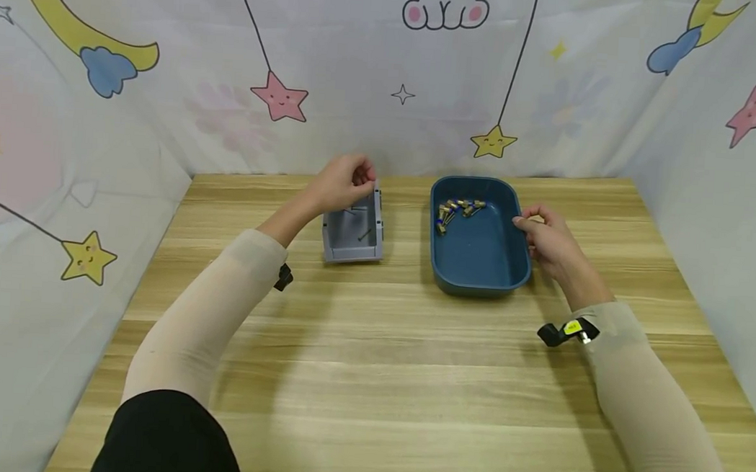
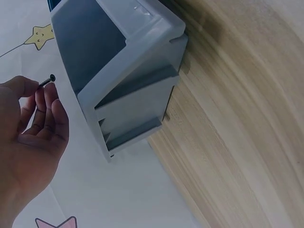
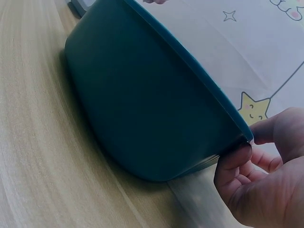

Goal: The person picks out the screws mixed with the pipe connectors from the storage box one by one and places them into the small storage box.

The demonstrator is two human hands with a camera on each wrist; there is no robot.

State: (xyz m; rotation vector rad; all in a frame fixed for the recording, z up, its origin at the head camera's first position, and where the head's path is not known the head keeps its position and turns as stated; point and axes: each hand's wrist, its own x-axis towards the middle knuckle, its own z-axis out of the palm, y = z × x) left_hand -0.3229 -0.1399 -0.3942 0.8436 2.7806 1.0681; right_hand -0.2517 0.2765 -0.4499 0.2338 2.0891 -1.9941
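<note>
Two hands work over the tabletop (image 1: 369, 380). Left hand (image 1: 344, 181) hovers above the grey bin (image 1: 353, 233), its grip pinching a dark screw (image 2: 47, 81). Right hand (image 1: 545, 235) pinches the blue tray's (image 1: 480, 271) right rim, wrist resting low.

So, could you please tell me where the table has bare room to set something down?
The wide near half of the wooden table, between both forearms, lies bare. A narrow strip separates the grey bin from the blue tray. It is crowded at the back, around both hands.
</note>
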